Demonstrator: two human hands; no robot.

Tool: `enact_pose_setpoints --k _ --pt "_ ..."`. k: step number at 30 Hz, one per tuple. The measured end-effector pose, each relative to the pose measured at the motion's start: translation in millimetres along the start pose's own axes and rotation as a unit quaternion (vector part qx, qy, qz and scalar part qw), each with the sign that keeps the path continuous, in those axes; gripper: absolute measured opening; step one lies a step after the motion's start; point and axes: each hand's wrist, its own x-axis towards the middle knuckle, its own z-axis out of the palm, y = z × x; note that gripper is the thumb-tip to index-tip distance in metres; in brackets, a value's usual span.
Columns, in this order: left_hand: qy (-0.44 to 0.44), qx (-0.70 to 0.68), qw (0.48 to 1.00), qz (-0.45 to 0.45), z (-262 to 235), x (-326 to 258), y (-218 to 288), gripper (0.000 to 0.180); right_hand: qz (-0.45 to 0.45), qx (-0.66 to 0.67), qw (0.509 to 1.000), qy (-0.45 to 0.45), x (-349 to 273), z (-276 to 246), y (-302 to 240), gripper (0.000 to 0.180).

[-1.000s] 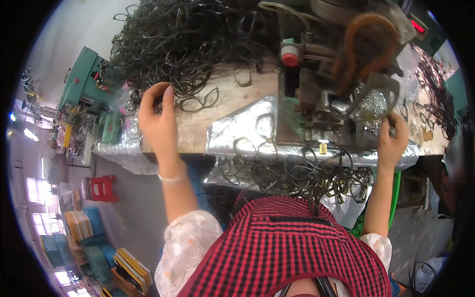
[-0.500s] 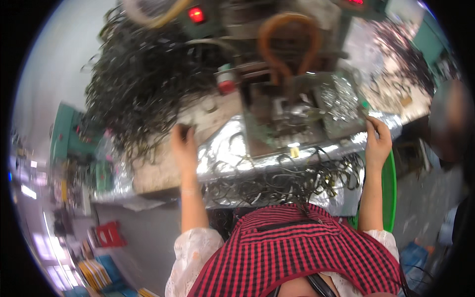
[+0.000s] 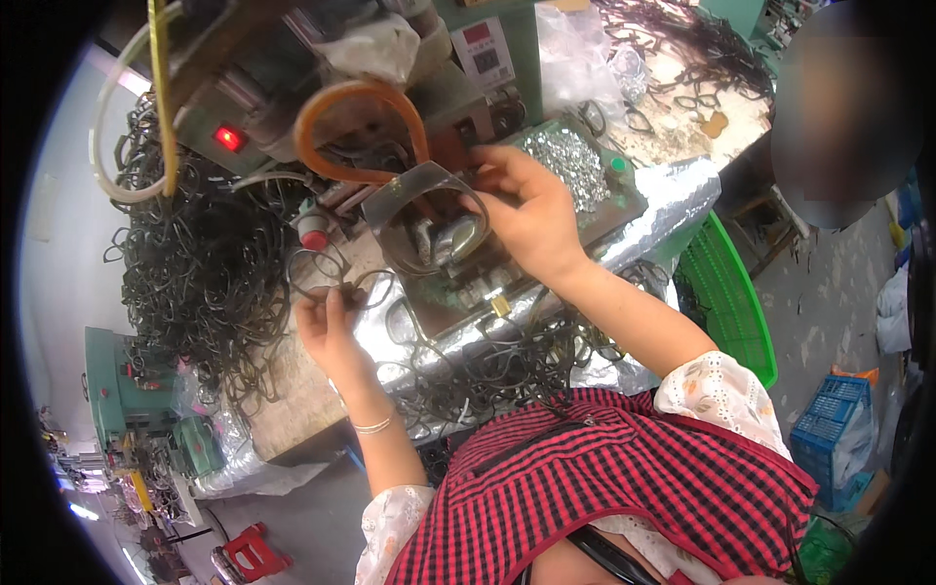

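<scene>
Left, piled spectacle frames [image 3: 205, 278] look like glossy plastic; right, heaped bits [image 3: 575, 174] glitter like metal; nearest, the apron [image 3: 604, 478] is matt cloth.

A dark, thin-rimmed eyeglass frame [image 3: 343, 277] was pinched at its near edge in the left hand [image 3: 330, 333], tilted above the counter, one rim farther left than the other. To its right, a see-through rounded shield [image 3: 414, 185] stood upright; whether the right hand [image 3: 534, 216] beside it touched it was unclear.
</scene>
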Motion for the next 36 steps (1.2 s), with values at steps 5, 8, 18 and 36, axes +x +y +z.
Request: enact_pose_setpoints --k 5,8,18,36 --pt "0.067 0.005 0.991 0.114 10 1 33 0.010 0.051 0.079 0.996 -0.007 -1 5 -7 0.041" --pt "-0.070 -0.067 0.937 0.336 26 2 91 0.009 0.109 0.148 0.983 -0.020 -1 10 -25 0.043" --pt "-0.106 -0.026 0.957 0.269 53 -5 101 0.008 0.016 0.063 0.993 -0.102 -32 3 -56 0.044" --pt "-0.208 0.148 0.926 0.278 89 -39 68 0.019 -0.064 -0.529 0.840 0.097 27 -106 41 0.008"
